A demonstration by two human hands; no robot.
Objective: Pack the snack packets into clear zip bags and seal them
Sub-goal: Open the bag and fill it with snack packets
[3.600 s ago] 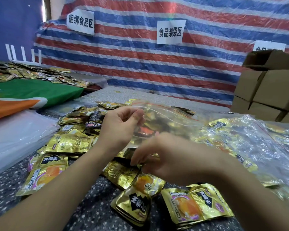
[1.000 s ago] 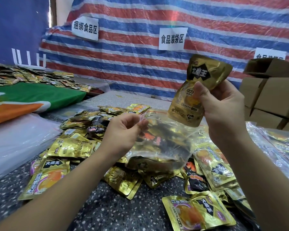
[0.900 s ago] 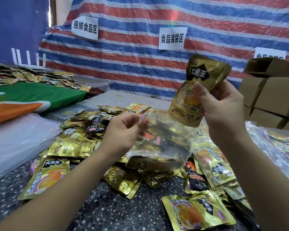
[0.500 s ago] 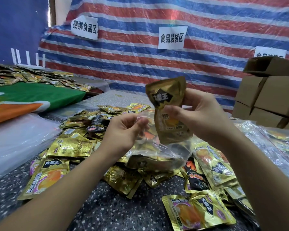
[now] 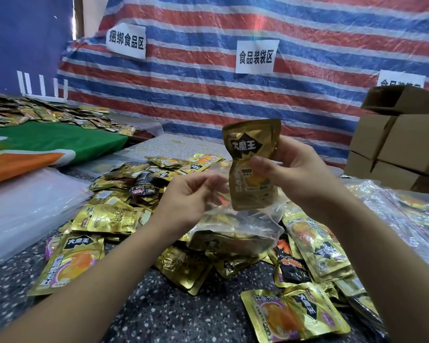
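The right hand (image 5: 300,174) is pinching a gold snack packet (image 5: 253,167) upright, its grip clamped round the packet's middle, lower end dipping into the mouth of a clear zip bag (image 5: 235,226). The left hand (image 5: 188,201) is pinching the bag's rim at left. Loose packets (image 5: 104,216) are lying around on the speckled surface (image 5: 174,315).

One head-worn wide-angle view, close over the work

The camera looks forward and slightly down along both forearms, the left hand (image 5: 191,201) and right hand (image 5: 297,174) near centre frame, the speckled table (image 5: 183,315) just below, the striped tarp (image 5: 233,95) upright beyond it.
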